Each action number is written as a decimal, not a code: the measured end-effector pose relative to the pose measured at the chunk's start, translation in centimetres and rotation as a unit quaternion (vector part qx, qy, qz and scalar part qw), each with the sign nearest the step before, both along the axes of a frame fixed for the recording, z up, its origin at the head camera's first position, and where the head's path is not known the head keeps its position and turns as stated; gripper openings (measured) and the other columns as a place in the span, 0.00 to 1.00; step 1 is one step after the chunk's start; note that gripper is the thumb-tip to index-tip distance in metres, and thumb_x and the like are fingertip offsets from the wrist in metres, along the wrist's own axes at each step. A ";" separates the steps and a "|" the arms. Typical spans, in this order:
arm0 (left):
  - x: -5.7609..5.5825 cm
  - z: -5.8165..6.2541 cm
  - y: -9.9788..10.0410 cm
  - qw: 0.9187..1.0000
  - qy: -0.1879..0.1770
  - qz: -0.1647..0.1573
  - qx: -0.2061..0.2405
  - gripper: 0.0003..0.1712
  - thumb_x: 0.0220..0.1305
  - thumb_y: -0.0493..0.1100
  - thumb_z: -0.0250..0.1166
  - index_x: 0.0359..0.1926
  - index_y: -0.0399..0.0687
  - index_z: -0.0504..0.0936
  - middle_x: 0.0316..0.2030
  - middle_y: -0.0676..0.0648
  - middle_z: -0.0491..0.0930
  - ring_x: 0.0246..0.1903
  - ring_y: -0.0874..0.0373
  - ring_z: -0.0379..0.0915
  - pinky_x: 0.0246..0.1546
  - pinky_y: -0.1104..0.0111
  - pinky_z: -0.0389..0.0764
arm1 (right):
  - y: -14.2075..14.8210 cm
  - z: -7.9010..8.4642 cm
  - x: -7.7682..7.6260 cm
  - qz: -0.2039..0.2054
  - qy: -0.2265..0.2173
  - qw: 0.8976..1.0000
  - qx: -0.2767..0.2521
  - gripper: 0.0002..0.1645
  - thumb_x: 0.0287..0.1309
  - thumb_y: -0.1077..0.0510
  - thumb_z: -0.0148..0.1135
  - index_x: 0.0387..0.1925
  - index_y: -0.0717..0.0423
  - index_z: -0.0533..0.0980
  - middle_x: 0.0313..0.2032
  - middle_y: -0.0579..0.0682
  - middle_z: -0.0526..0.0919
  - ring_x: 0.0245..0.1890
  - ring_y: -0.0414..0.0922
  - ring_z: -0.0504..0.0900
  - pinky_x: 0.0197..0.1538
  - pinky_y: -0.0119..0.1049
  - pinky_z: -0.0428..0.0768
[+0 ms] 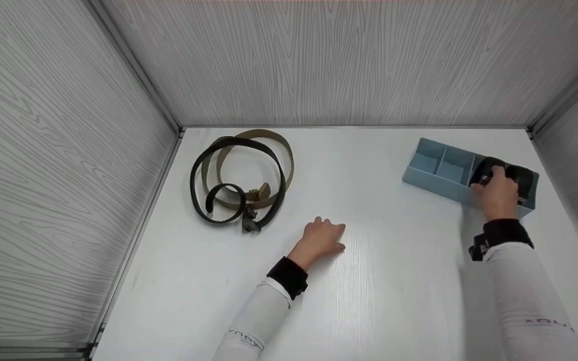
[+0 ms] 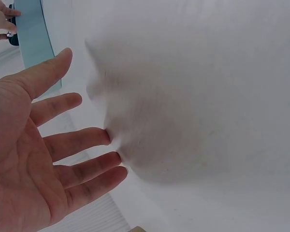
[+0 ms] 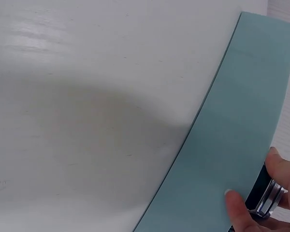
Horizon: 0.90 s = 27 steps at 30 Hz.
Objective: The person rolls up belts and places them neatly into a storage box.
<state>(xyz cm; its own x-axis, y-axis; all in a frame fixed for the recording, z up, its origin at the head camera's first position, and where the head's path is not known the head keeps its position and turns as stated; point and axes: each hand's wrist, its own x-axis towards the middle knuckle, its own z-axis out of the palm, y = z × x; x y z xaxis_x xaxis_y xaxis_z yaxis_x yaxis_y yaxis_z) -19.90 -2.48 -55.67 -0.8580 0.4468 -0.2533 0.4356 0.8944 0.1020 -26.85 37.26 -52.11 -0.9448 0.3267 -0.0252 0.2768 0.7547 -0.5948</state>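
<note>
My right hand [image 1: 499,196] reaches into the right part of a blue-green divided box [image 1: 437,183]. Its fingers grip a rolled black belt [image 1: 483,168], whose silver buckle [image 3: 269,198] shows between thumb and fingers in the right wrist view. One fingertip lies against the box's outer wall. Another black roll [image 1: 521,178] sits in the end compartment, partly hidden by the hand. My left hand [image 1: 320,237] holds nothing; its fingers are spread, with fingertips at the white tabletop. Beyond it lie a loosely coiled black belt [image 1: 279,173] and a tan belt [image 1: 264,134], overlapping each other.
The white table [image 1: 369,301] is enclosed by grey wood-grain panels at the left [image 1: 58,150], back [image 1: 344,65] and right. The box stands near the table's far right corner; its two left compartments [image 1: 425,159] show bare floors. The loose belts lie toward the far left.
</note>
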 end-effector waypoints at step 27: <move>-2.0 2.5 -13.9 0.910 0.296 0.228 0.179 0.17 0.60 0.40 0.68 0.49 0.36 0.81 0.41 0.36 0.80 0.38 0.40 0.79 0.34 0.49 0.78 | -11.3 -1.9 4.4 0.219 0.163 0.950 0.152 0.25 0.59 0.63 0.63 0.58 0.61 0.70 0.54 0.67 0.68 0.20 0.53 0.73 0.17 0.46 0.70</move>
